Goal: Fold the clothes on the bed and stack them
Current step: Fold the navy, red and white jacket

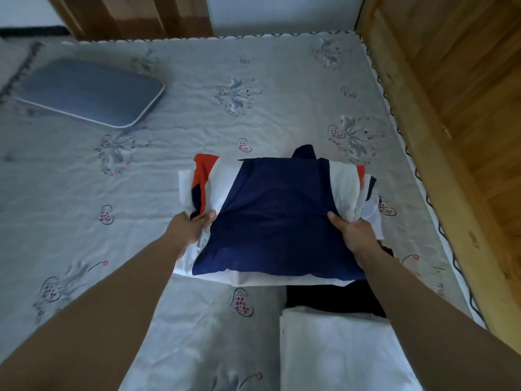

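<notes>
A folded garment [279, 218], navy blue in the middle with white and orange-red sides, lies on top of a white folded piece on the bed [169, 153]. My left hand [194, 224] grips its left edge, thumb on top and fingers tucked under the cloth. My right hand [352, 232] grips its right edge the same way. Nearer to me, a folded white cloth [338, 351] lies on a black garment [332, 297], partly under my right forearm.
A grey-blue pillow [87, 91] lies at the far left of the bed. A wooden headboard or wall panel [456, 108] runs along the right edge. Brown curtains [135, 15] hang beyond the far edge. The pale flowered sheet is bare on the left.
</notes>
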